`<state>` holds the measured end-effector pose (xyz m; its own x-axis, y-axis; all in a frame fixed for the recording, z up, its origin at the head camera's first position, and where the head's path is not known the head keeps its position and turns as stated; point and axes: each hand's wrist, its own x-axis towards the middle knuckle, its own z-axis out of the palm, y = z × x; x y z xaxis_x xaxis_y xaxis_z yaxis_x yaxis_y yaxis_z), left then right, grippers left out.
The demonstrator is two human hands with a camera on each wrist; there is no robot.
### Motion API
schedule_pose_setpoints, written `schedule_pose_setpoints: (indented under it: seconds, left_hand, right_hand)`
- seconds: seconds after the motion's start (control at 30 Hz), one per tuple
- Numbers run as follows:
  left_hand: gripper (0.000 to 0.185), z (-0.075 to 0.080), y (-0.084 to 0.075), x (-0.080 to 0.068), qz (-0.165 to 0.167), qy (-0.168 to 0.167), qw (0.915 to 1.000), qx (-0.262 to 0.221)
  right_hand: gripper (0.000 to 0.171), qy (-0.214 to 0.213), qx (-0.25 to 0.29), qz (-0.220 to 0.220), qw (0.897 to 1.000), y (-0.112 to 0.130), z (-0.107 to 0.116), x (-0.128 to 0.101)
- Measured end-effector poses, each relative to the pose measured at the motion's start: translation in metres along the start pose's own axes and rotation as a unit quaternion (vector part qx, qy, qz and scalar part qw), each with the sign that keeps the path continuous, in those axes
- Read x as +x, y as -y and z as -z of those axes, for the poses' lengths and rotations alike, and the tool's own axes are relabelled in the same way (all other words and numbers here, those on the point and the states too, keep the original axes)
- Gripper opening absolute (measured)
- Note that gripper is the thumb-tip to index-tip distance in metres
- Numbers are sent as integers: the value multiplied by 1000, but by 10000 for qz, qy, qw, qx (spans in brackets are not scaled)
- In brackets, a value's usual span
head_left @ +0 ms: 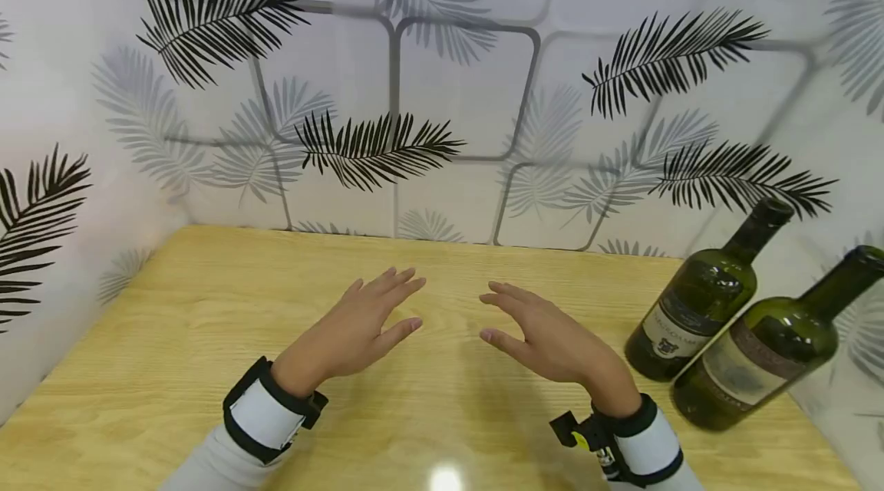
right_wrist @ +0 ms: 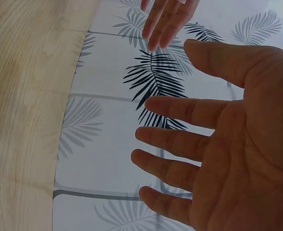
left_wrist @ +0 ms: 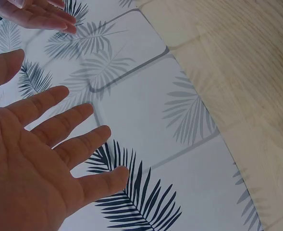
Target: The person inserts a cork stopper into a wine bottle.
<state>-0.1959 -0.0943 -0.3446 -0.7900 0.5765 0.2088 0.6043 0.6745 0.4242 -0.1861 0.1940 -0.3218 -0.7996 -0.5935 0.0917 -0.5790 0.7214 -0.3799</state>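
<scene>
My left hand (head_left: pixel 352 330) is held over the wooden table (head_left: pixel 207 307), its fingers spread and pointing toward the wall. Facing it, my right hand (head_left: pixel 552 334) is held with its fingers extended too, and a gap separates the two. In the left wrist view the left palm (left_wrist: pixel 30 168) shows bare, holding nothing. The right palm (right_wrist: pixel 242 159) is likewise bare in the right wrist view. Nearest to the right hand are two green glass wine bottles: one with a pale label (head_left: pixel 697 311), the other just in front of it (head_left: pixel 763 353).
Both bottles stand at the table's right side, beyond the right wrist. A wall covering (head_left: pixel 456 199) with dark and grey leaf prints rises behind the table's back edge. Each wrist wears a white and black strap, the left strap (head_left: pixel 269 410) and the right strap (head_left: pixel 645 441).
</scene>
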Motion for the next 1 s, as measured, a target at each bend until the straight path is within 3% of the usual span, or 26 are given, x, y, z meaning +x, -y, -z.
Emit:
schedule_pose_setpoints:
  seconds: [0.23, 0.33, 0.43, 0.53, 0.6, 0.67, 0.7, 0.83, 0.9, 1.0]
  left_hand:
    - [57, 4, 2, -16, -14, 67, 9993, 365]
    - [55, 10, 15, -34, -108, 76, 9971, 746]
    - [55, 13, 36, -60, 4, 319, 9938, 1069]
    - [57, 15, 61, -92, 400, 606, 9889, 1295]
    - [60, 16, 75, -109, 725, 804, 9861, 1259]
    - [62, 16, 84, -119, 991, 957, 9834, 1178]
    - [62, 16, 87, -122, 1081, 1033, 9824, 1123]
    - [58, 15, 90, -121, 1348, 1273, 9766, 1087]
    - [55, 14, 90, -117, 1398, 1271, 9747, 1195]
    - [51, 13, 88, -113, 1473, 1283, 9723, 1283]
  right_hand:
    - [55, 180, -24, -161, 9997, -1, 4, -18]
    - [55, 303, 4, -146, 9994, -1, 4, -26]
    - [58, 348, -35, -106, 9993, 1, 6, -33]
    - [60, -234, -502, -49, 9985, -1, 19, -41]
    - [62, -1119, -989, -1, 9888, -5, 36, -47]
    - [63, -2252, -1440, 46, 9636, -13, 58, -52]
    - [64, -2845, -1605, 43, 9451, -18, 70, -54]
    - [65, -4830, -1752, -463, 8567, -38, 110, -60]
    - [65, -5347, -1436, -1054, 8261, -47, 119, -62]
    - [69, -5727, -776, -1857, 7947, -65, 115, -60]
